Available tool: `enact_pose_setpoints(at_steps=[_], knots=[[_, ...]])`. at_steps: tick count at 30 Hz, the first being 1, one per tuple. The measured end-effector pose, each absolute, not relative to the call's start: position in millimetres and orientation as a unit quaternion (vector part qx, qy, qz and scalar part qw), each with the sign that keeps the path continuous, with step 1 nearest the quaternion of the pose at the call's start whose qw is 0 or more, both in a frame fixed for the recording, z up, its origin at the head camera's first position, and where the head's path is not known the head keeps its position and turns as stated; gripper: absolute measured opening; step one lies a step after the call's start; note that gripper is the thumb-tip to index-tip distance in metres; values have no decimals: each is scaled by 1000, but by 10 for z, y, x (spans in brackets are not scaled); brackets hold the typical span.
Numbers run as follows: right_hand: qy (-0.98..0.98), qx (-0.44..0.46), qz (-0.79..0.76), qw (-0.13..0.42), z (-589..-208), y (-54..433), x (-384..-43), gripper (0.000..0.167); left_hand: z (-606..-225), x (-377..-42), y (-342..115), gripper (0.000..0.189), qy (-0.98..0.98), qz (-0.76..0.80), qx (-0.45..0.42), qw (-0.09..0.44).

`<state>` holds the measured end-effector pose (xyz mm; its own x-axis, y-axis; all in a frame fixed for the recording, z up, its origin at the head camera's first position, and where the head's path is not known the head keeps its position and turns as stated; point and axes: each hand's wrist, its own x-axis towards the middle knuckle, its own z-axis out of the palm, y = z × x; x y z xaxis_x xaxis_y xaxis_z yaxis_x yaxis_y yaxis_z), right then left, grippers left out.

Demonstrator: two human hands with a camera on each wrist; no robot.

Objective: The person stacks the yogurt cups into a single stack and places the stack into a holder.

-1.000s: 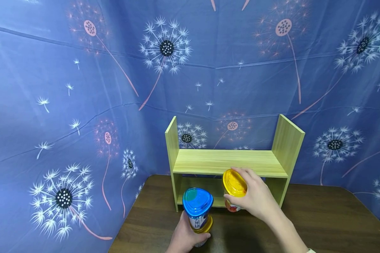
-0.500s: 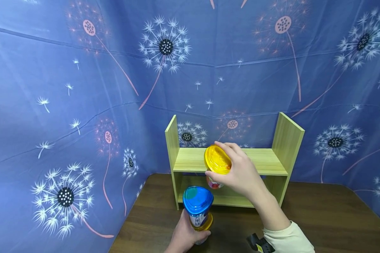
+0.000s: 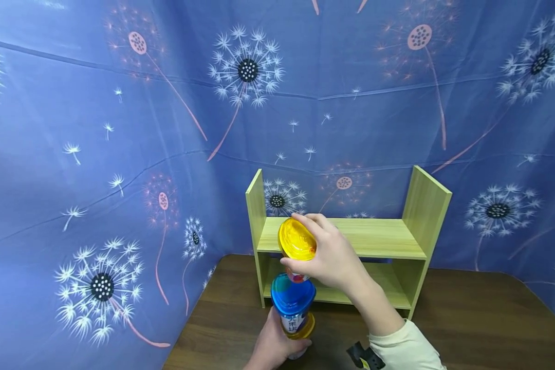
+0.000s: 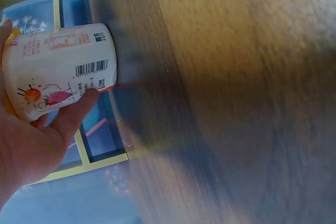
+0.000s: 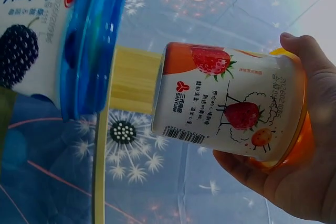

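Observation:
My right hand (image 3: 333,257) grips a yogurt cup (image 5: 236,103) with a yellow lid (image 3: 298,240) by its lid end. The white cup has strawberry pictures. Its base hangs just above a blue-lidded yogurt cup (image 3: 292,298), with a gap between them in the right wrist view. That blue-lidded cup, printed with a dark berry, stands on another yellow-lidded yogurt cup (image 4: 63,66). My left hand (image 3: 273,341) holds this lower cup, fingers and thumb around its side. The lower cup is upright at the wooden table; its far side is hidden.
Behind the cups stands a pale wooden two-tier shelf (image 3: 342,236) with tall side panels. The brown table (image 3: 481,318) extends left and right of it. A blue dandelion-print curtain (image 3: 370,118) hangs behind and at the left.
My right hand has carried its yellow-lidded cup up and to the left, from in front of the shelf to over the blue lid. My left hand and the two stacked cups stay almost still.

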<state>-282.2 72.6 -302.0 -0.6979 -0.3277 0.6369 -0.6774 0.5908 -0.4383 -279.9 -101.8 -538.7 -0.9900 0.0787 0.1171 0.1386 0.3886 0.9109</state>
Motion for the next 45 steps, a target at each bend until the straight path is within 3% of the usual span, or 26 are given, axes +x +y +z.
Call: enact_pose_setpoints(at_steps=[13,37,45], knots=[[-864,303,327,234,-3161,593,-2810,84,-5387,-2816,-1030,101,-797,-599,-69,-15],[-888,286,276,231,-3270,515,-2855,84,-5364,-2835,-1029,103,-827,-558,-63,17],[-885,283,301,217,-3285,542,-2856,85,-5366,-2826,-1011,104,-835,-549,-47,2]])
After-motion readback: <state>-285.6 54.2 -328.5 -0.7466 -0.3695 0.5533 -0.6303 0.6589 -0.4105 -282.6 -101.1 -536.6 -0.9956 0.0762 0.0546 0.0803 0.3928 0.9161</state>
